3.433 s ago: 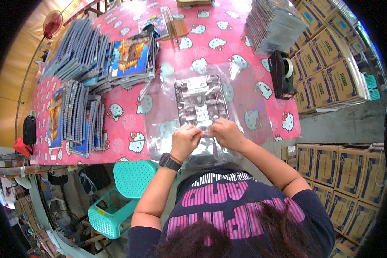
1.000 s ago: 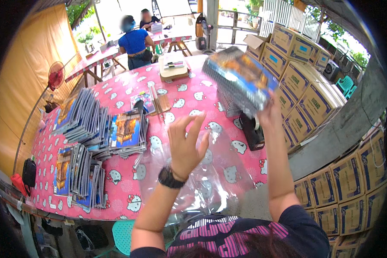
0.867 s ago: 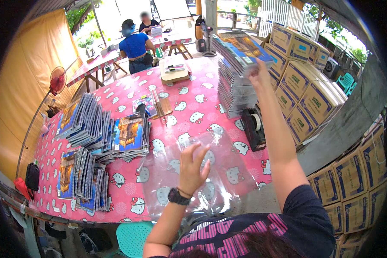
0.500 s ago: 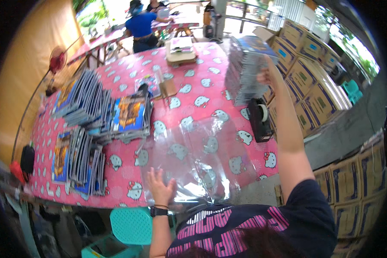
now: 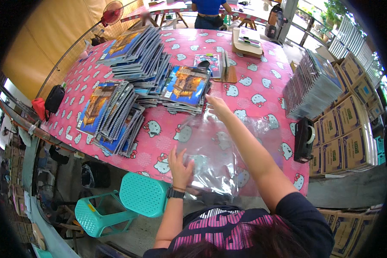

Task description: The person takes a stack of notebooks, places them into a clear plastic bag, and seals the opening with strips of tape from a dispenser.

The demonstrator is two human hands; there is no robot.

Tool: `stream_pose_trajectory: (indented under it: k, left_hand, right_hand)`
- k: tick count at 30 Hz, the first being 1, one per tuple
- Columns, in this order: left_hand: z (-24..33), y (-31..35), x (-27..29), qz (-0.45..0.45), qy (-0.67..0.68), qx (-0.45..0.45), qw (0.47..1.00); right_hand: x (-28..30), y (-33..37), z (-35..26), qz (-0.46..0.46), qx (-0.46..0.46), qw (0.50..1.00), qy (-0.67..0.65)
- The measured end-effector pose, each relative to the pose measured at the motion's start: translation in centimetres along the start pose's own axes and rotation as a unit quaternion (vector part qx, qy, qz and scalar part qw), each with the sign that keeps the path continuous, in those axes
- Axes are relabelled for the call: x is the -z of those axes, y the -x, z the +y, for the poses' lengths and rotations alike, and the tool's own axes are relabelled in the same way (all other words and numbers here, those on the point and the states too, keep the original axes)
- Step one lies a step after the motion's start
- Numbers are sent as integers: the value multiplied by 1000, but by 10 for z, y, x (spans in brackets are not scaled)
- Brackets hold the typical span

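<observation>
The desk takes up most of the space before me, spread with a pink cloth printed with white cat heads. To its right, brown cartons are piled several high. Past the far edge a person in a blue top stands with their back to us, head out of sight. Two teal stools sit on the floor by the near left side of the desk, one close behind the other.

On the left half of the desk, spiral-bound books lie in overlapping, slanted heaps, several showing a blue cover with a golden, lit-up building. Across the near middle are clear plastic sheets, flat and shiny, running to the near edge. A taller, neater stack of books stands at the right side, with a black tape dispenser just in front of it.

The person at the near side has the left hand open, fingers spread, palm down at the left part of the plastic. The right hand reaches forward over the plastic to the right end of the heaped books; from here I can't tell whether its fingers grip anything. A black watch circles the left wrist.
</observation>
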State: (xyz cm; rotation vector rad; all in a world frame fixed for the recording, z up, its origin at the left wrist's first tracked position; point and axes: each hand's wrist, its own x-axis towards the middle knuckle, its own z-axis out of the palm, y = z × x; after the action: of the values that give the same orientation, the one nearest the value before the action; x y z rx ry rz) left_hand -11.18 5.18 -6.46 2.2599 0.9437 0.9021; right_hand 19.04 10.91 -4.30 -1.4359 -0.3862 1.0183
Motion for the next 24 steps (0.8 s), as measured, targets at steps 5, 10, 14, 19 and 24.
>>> stream_pose_trajectory:
  k: [5, 10, 14, 19, 24]
  left_hand:
    - [-55, 51, 51, 49, -9, 156, 987]
    - [-87, 57, 73, 103, -5, 203, 974]
    - [-85, 35, 80, 104, -20, 188, 976]
    - [-74, 21, 76, 78, 5, 156, 985]
    - [-72, 17, 68, 77, 16, 130, 988]
  right_hand:
    - [-60, -18, -25, 30, -92, 987, 125]
    - [-45, -25, -46, 61, -156, 986, -25]
    - [-38, -38, -38, 23, -109, 994, -11]
    - [-47, -35, -39, 73, -84, 992, 54]
    - [-40, -39, -30, 51, -44, 998, 20]
